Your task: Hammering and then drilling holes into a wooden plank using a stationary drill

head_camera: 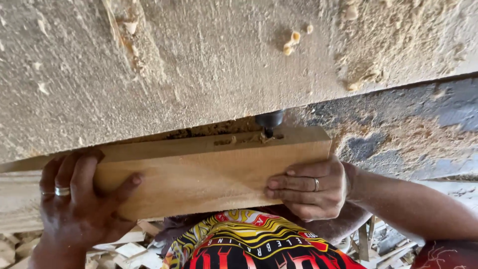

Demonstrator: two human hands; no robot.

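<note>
A pale rectangular wooden block lies on its long side against the edge of a sawdust-coated machine table, where a dark rotating cutter bit meets its upper face at a slot ringed with fresh chips. The left hand, wearing a ring, is closed round the block's left end, fingers over the top and thumb on the near face. The right hand, also ringed, is pressed nearly flat against the near face at the right end, fingers curled along it. Judged risks: the right hand sits just below the cutter, so a slip or a sudden grab of the bit could carry the fingers toward it. No clamp or guard shows in view; the block is steadied by grip alone and could kick or twist. Loose sawdust on the table may reduce footing for the block. The brightly printed shirt hangs near the work.
</note>
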